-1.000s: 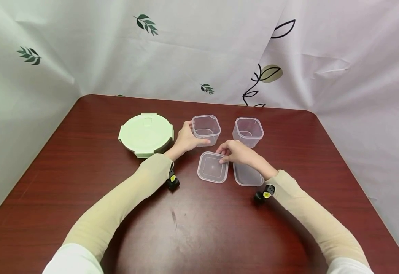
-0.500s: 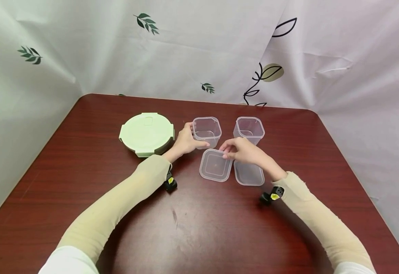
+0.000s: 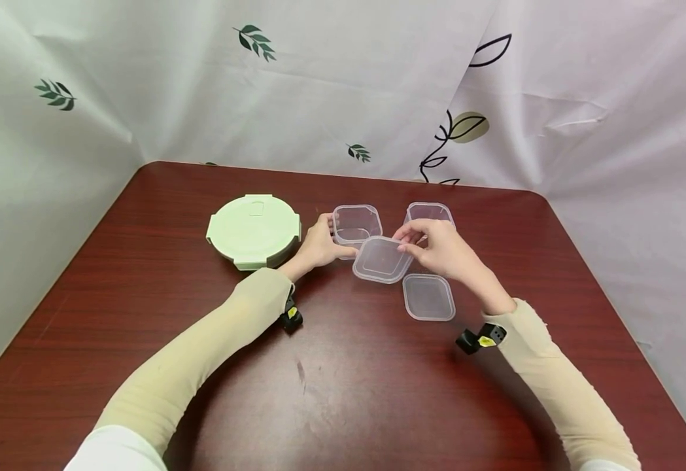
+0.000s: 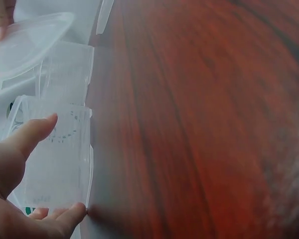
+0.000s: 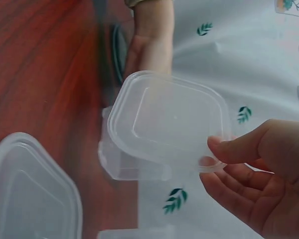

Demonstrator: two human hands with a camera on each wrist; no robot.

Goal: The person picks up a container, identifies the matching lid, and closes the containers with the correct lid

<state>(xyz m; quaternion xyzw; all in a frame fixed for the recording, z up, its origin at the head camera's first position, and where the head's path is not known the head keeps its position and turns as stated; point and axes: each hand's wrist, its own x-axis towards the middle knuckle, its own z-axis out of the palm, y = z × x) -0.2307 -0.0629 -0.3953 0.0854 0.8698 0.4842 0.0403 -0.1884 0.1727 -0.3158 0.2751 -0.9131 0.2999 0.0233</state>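
My left hand (image 3: 317,246) grips a clear, square plastic food container (image 3: 350,230) from its left side. In the left wrist view its thumb lies on one wall of the container (image 4: 60,164), with the fingers at another side. Between thumb and fingers, my right hand (image 3: 447,248) pinches a clear square lid (image 3: 380,260) by its right corner. This lid is tilted and raised off the table, overlapping the container's near right corner in the head view. The right wrist view shows the lid (image 5: 172,117) in front of the container, with the thumb on its upper face.
A second clear container (image 3: 429,209) stands to the right, partly hidden by my right hand. Another square lid (image 3: 429,298) lies flat in front of it. At the left is a round lidded box, pale green on top (image 3: 253,227). A patterned curtain (image 3: 295,98) hangs behind the table.
My right hand has lifted the lid from the table and carried it up and rightward, towards the left container. The left hand has stayed on its container, which has shifted slightly nearer.
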